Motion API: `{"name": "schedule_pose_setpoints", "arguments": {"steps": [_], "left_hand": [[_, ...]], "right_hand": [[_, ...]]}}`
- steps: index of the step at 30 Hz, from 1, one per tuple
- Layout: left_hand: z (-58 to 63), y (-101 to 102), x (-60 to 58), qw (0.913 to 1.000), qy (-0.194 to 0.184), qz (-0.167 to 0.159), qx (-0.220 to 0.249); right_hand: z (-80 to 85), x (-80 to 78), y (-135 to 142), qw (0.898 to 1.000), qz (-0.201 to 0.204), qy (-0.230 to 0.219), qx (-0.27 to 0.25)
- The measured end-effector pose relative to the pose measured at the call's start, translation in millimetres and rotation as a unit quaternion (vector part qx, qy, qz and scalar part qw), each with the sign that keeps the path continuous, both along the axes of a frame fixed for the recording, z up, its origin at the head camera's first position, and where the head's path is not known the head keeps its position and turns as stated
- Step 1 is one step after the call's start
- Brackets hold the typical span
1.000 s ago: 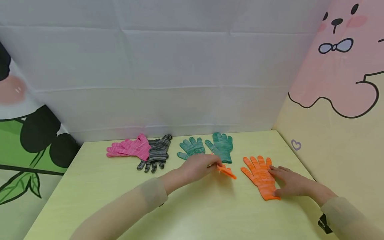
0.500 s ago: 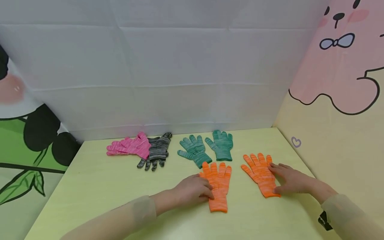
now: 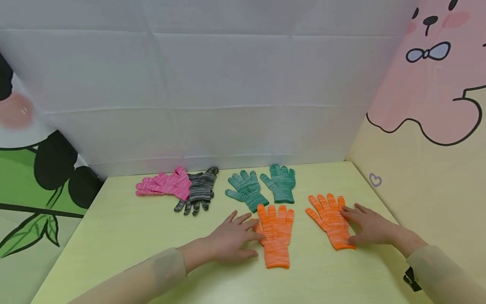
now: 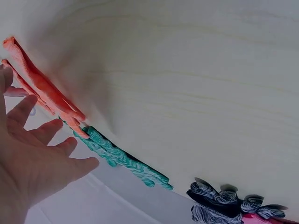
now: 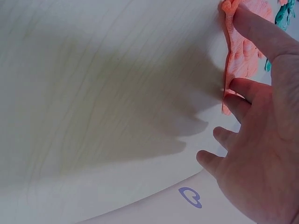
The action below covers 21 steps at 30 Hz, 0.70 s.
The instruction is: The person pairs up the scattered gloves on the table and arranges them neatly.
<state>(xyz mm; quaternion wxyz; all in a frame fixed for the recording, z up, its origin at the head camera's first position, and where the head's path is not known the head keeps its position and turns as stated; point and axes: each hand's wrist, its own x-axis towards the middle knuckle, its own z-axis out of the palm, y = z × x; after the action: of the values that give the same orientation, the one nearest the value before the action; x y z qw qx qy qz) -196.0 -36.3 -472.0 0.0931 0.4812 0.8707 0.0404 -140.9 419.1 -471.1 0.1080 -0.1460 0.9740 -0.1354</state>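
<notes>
Two knitted orange gloves lie flat on the pale yellow table. My left hand [image 3: 232,238] has its fingers spread beside the nearer orange glove [image 3: 277,240], its fingertips overlapping that glove's thumb edge in the head view. In the left wrist view the fingers of this hand [image 4: 44,154] are stretched out and grip nothing. At the other orange glove [image 3: 331,220], my right hand [image 3: 370,225] touches the right edge with thumb and fingertips. The right wrist view shows the fingers extended along the edge of this glove [image 5: 245,51].
Two green gloves [image 3: 282,185] lie side by side farther back. To their left, a pink pair [image 3: 165,185] overlaps grey-and-black striped gloves [image 3: 201,188]. A white cloth wall [image 3: 228,84] borders the back of the table [image 3: 133,249], and a decorated wall [image 3: 425,177] stands at the right.
The left hand laid its orange glove flat in front of the green gloves, let go and drew slightly left, fingers spreading. The right hand stays at its glove.
</notes>
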Motion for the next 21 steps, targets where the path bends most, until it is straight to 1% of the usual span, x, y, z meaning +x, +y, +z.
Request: {"name": "schedule_pose_setpoints", "arguments": {"steps": [2,4,6,8,10,12,16,18,21], "left_hand": [[-0.8,-1.0,0.8,0.9994,-0.017,0.03,0.005],[-2.1,-1.0,2.4,0.9977,-0.022,0.064,0.006],[-2.6,0.9,3.5,0.9951,-0.015,0.098,-0.001],[-2.6,3.5,4.3,0.9917,0.001,0.128,-0.012],[-1.5,7.1,5.0,0.9881,0.013,0.152,-0.017],[-1.5,10.7,5.2,0.9846,0.015,0.173,-0.018],[-6.0,18.0,1.0,0.979,0.009,0.203,-0.015],[-9.6,21.4,-2.9,0.9779,0.008,0.209,-0.008],[-14.3,25.1,-9.3,0.9779,0.02,0.208,0.012]], "right_hand": [[-0.7,0.4,0.7,1.0,-0.005,0.004,0.0],[-1.3,0.5,1.4,1.0,-0.011,0.003,-0.001],[-1.9,0.6,2.0,1.0,-0.014,0.002,-0.002],[-1.6,-0.1,2.4,1.0,-0.012,0.0,0.001],[-1.3,-0.6,2.3,1.0,-0.009,-0.004,0.001],[-0.9,-1.0,2.5,1.0,-0.007,-0.007,-0.001],[-0.6,-1.0,3.2,1.0,-0.007,-0.014,-0.011],[-1.1,-1.1,3.4,1.0,-0.007,-0.017,-0.015],[-2.1,-1.4,3.4,1.0,-0.007,-0.021,-0.019]]}}
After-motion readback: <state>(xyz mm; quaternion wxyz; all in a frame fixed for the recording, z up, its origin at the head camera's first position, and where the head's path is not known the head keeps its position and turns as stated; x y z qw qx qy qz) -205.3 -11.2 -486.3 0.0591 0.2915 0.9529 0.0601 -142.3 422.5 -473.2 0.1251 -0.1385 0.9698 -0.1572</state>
